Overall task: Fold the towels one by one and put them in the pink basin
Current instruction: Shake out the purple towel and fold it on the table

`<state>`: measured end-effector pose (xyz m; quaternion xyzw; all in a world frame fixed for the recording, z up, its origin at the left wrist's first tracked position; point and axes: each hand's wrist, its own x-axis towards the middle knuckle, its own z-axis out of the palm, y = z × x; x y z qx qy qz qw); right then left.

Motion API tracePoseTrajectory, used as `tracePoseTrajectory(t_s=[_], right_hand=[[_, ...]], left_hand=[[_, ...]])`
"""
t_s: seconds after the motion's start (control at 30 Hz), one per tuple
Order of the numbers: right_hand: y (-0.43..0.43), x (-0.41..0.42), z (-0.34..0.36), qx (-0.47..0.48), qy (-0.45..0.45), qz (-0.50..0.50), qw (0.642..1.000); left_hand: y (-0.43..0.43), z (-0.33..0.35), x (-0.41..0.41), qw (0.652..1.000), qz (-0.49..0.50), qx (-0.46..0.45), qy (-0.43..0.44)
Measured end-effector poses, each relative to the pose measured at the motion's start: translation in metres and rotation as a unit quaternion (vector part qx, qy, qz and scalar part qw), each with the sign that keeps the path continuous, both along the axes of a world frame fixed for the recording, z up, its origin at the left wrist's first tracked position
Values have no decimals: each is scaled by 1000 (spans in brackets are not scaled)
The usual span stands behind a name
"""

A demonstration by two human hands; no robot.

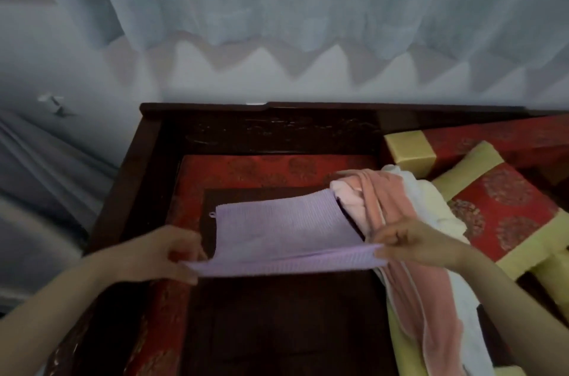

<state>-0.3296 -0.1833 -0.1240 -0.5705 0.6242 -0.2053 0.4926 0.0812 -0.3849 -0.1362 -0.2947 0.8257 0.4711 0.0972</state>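
Observation:
A lilac ribbed towel (pixel 277 227) is stretched flat over the dark wooden surface (pixel 277 314), its near edge lifted. My left hand (pixel 166 252) pinches the near left corner. My right hand (pixel 409 240) pinches the near right corner. A small hanging loop shows at the towel's far left corner. Just right of it lies a heap of other towels: a salmon-pink one (pixel 397 252) draped toward me, a pale pink one (pixel 348 194) and a white or cream one (pixel 428 206) underneath. No pink basin is in view.
The dark wooden frame (pixel 147 160) borders the red patterned cushion (pixel 277 169). Red and yellow cushions (pixel 505 203) lie at the right. A pale curtain (pixel 277 6) hangs behind, and a light floor is to the left.

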Motion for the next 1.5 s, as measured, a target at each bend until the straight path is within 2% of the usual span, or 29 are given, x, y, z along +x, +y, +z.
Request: tracePoseTrajectory(t_s=[0.07,0.13,0.2,0.27,0.37,0.57,0.63,0.7,0.8,0.87,0.93,1.07,1.17,1.27,1.33,1.37,1.4,1.43,1.47,1.5], right_hand=[[16,9,-31,41,-30,-14,999],[27,15,-59,49,-25,-46,997],[29,17,-85,29,-13,-110,993],[22,15,-114,2,16,-192,981],[0,16,-146,-41,85,-259,961],[-37,18,-185,-50,151,-307,938],[-40,19,-189,-36,167,-318,932],[-34,22,-185,-36,180,-303,935],[-9,29,-180,-63,253,-121,958],[5,36,-187,-33,314,-11,949],[7,45,-200,-1,353,23,935],[-25,62,-209,-9,339,4,941],[-52,74,-212,-31,309,-12,951],[-78,74,-210,-15,284,-8,959],[-84,71,-201,-16,282,6,959],[-80,71,-196,-24,273,-8,962],[-79,64,-189,-67,257,-54,963],[-72,59,-176,-122,262,-128,949],[-72,40,-168,-154,257,-193,934],[-70,17,-161,-162,265,-215,926]], left_hand=[[21,-31,0,995,1,91,-39],[32,-54,-5,989,24,135,-60],[36,-71,-12,985,92,141,-42],[32,-88,-21,966,209,151,-4],[22,-117,-36,940,325,98,13],[12,-158,-62,914,405,12,4],[16,-162,-67,905,421,-58,14],[27,-170,-67,908,383,-171,26],[58,-185,-59,954,160,-251,-20],[73,-201,-50,954,42,-289,-71],[73,-212,-39,947,10,-298,-117],[43,-209,-26,935,12,-320,-151],[16,-202,-20,942,34,-298,-151],[-4,-189,-21,949,30,-250,-190],[-10,-183,-25,947,31,-251,-197],[-10,-181,-29,944,38,-275,-180],[-6,-176,-37,940,51,-303,-149],[1,-169,-52,937,76,-323,-108],[10,-163,-69,936,114,-327,-64],[21,-155,-92,943,160,-290,-22]])
